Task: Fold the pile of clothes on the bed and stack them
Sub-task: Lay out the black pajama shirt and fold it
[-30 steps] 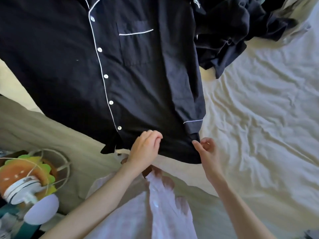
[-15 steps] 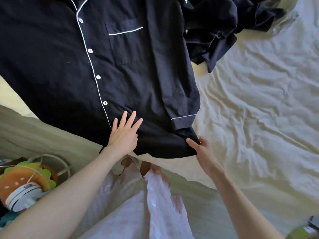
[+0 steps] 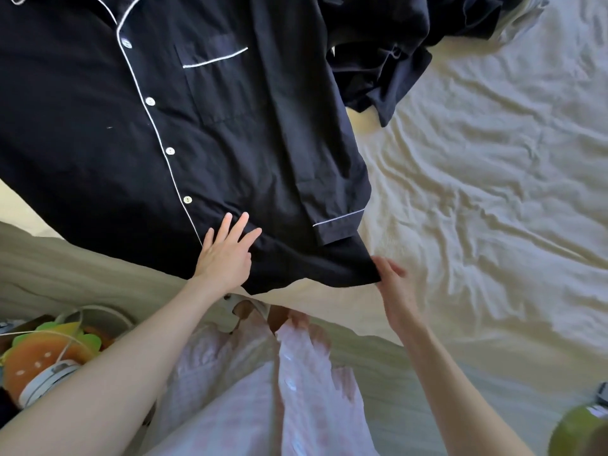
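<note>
From the head view, the left hand lies flat with fingers spread on the black pyjama shirt near its hem, while the right hand pinches the hem corner just beside it. To smooth well, anchor with the flat palm and draw that corner taut. The shirt lies buttoned, face-up on the cream bed sheet, white-piped, sleeve folded in; the dark clothes pile sits beyond it.

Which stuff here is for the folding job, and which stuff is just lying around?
For the job:
- black pyjama shirt, spread on the bed
- heap of dark clothes above it
- left hand, flat on the shirt
- right hand, at the shirt's hem corner

Just lying about:
- orange and green toy
- green thing, bottom right, too blurred to name
</note>
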### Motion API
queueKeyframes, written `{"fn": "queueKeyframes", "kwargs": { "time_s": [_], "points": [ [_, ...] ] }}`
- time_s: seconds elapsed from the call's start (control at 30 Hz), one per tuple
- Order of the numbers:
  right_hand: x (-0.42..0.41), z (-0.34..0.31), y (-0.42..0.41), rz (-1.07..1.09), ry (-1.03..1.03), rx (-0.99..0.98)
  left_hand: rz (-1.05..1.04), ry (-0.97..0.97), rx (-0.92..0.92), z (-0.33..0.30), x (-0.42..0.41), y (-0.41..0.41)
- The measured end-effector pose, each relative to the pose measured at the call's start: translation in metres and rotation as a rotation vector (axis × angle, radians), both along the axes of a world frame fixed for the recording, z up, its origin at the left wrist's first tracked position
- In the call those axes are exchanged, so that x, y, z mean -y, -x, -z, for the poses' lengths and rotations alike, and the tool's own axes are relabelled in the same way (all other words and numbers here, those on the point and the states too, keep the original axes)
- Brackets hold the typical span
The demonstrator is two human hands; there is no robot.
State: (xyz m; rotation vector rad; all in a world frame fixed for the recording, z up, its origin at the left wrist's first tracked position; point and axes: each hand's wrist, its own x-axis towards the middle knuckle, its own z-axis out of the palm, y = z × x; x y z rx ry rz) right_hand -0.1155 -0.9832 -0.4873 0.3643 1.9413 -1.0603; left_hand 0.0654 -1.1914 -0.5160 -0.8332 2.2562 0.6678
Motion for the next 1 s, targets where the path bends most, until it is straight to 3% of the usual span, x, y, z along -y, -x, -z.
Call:
{"fn": "queueKeyframes", "kwargs": {
  "time_s": [0.1,0.2,0.27,0.37,0.53,0.7,0.8,0.93,1.0],
  "points": [
    [-0.006,-0.010,0.006,0.014,-0.172,-0.258,0.004,0.036,-0.014,-0.001,0.000,-0.001],
    [-0.005,-0.011,0.002,0.043,-0.185,-0.453,0.047,0.097,-0.016,-0.002,-0.002,-0.001],
    [-0.003,-0.005,-0.003,0.027,-0.223,-0.401,0.071,0.119,-0.016,-0.003,-0.004,0.000],
    [0.003,0.011,0.000,-0.231,-0.333,-0.234,0.095,0.148,-0.027,-0.004,-0.005,0.003],
    [0.009,0.018,0.022,-0.392,-0.498,-0.158,0.051,0.119,-0.116,-0.005,-0.004,0.009],
    [0.032,0.007,0.040,-0.361,-0.358,-0.379,-0.172,0.074,-0.198,-0.007,0.008,0.022],
    [0.079,0.013,0.070,-0.462,-0.226,-0.439,-0.242,0.065,-0.177,-0.003,0.020,0.031],
    [0.134,0.025,0.109,-0.619,-0.266,-0.228,-0.508,-0.085,-0.199,0.000,0.034,0.046],
    [0.146,0.024,0.116,-0.629,-0.276,-0.150,-0.763,-0.297,-0.207,-0.005,0.034,0.058]
  ]
}}
